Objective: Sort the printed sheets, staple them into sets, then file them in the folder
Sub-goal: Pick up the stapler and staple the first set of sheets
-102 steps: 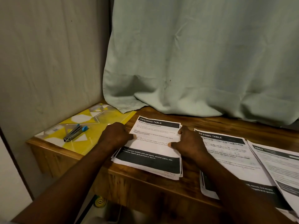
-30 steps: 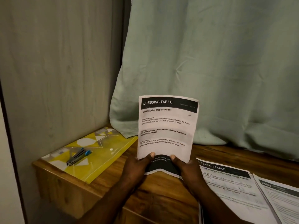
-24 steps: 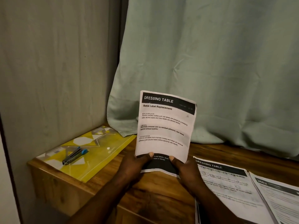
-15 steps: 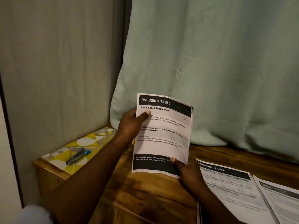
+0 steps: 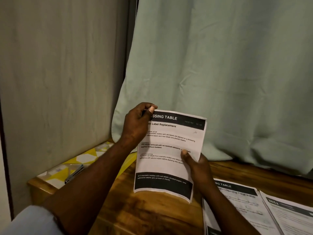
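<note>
Squaring-up step before stapling, I'd say: left hand (image 5: 137,126) fingers (image 5: 144,106) pinch the set (image 5: 169,150) by its top left corner, right hand (image 5: 194,165) grips its right edge, thumb in front, upright above the tabletop (image 5: 152,209). Next needs the stapler (image 5: 74,173), lying on the folder (image 5: 88,155) at the left end, so one hand must let go

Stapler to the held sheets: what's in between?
Head view: the left forearm lies across the gap between the stapler and the held sheets, over the yellow folder.
</note>
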